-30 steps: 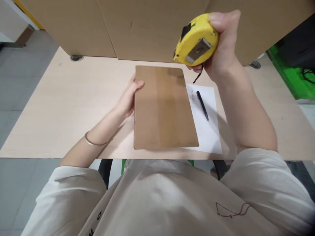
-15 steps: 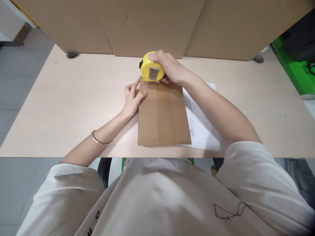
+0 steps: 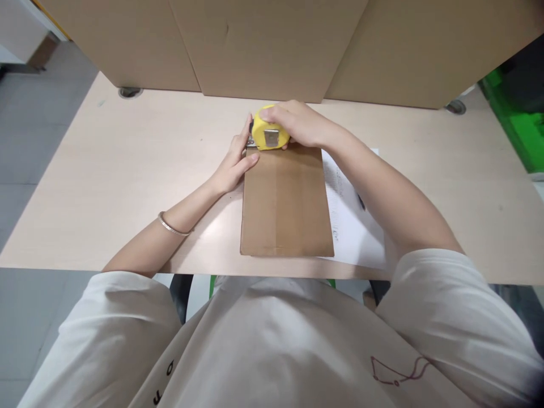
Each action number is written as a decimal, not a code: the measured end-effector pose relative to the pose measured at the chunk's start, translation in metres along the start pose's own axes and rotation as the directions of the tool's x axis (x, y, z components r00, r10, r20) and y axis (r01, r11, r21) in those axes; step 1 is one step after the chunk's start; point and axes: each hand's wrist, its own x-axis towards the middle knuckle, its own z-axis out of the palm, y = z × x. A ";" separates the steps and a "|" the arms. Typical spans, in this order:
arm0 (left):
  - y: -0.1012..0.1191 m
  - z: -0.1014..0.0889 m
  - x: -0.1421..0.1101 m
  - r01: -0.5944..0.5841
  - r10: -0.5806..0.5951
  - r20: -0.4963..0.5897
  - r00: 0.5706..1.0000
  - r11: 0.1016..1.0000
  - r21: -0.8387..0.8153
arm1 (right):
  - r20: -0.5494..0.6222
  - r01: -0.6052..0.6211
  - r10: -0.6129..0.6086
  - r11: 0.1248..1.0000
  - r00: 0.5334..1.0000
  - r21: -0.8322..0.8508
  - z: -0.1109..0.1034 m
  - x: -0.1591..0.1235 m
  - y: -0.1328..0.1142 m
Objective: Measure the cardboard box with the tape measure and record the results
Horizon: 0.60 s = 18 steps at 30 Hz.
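Observation:
A yellow tape measure (image 3: 271,136) is in my right hand (image 3: 300,126), its thumb on top and its fingers curled behind the case. It sits at the far edge of a flat brown cardboard box (image 3: 287,204), with a short piece of metal showing at its lower left. My left hand (image 3: 236,164) grips the box's far left corner, thumb on the top face and fingers along the side. Its extended fingertips reach close to the tape measure's left end; whether they touch it I cannot tell.
A printed white sheet (image 3: 357,238) lies partly under the box, with a dark pen-like thing (image 3: 361,203) beside my right forearm. Large cardboard panels (image 3: 272,51) stand along the back of the light wooden table (image 3: 178,136). Round metal grommets (image 3: 130,92) sit in its far corners.
The tape measure has come down and nearer, onto the box's far edge, and metal now shows at its left. My left fingers have straightened and moved up beside it. The view has shifted slightly.

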 end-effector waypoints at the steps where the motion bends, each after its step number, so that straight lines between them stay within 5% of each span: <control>1: 0.001 -0.001 0.000 0.005 -0.005 0.006 1.000 1.000 0.011 | -0.006 -0.008 0.008 1.000 1.000 0.019 -0.006 -0.004 0.005; 10: 0.025 -0.006 -0.001 0.046 -0.047 0.055 0.997 0.999 0.019 | -0.211 -0.108 0.119 0.992 0.970 0.062 -0.071 -0.062 0.067; 14: 0.028 -0.005 -0.001 0.087 -0.086 0.046 0.995 0.996 -0.016 | -0.290 -0.225 0.240 0.971 0.926 0.085 -0.082 -0.074 0.083; 18: 0.028 -0.005 -0.001 0.101 -0.101 0.064 0.993 0.995 0.009 | -0.258 -0.220 0.227 0.974 0.939 0.053 -0.089 -0.073 0.090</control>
